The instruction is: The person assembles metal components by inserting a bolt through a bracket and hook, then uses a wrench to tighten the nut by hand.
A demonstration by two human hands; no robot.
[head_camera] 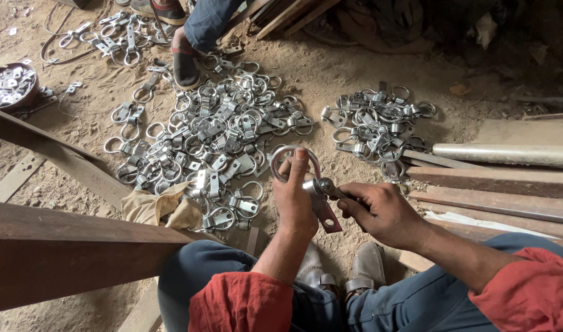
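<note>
We see a sandy floor [331, 74] filling most of the view, with a rusty steel beam [60, 252] crossing the corner at 8 o'clock. At 3 o'clock lie flat wooden planks [497, 184] and a pale pipe [509, 154] above them. A big pile of ring clamps [214, 141] spreads at 11 o'clock from the hands, and a smaller pile [377, 126] sits at 1 o'clock. Another person's foot [186, 61] stands at the big pile's top edge, at 12 o'clock. A tan cloth [155, 206] lies at the big pile's lower edge.

At the centre, our left hand [294, 197] is closed around 1 ring clamp [306, 178], thumb laid across its ring. Our right hand [380, 212], at 3 o'clock from the left, pinches the clamp's strap end between thumb and fingers. Both hands hang above our 2 shoes [343, 270].
</note>
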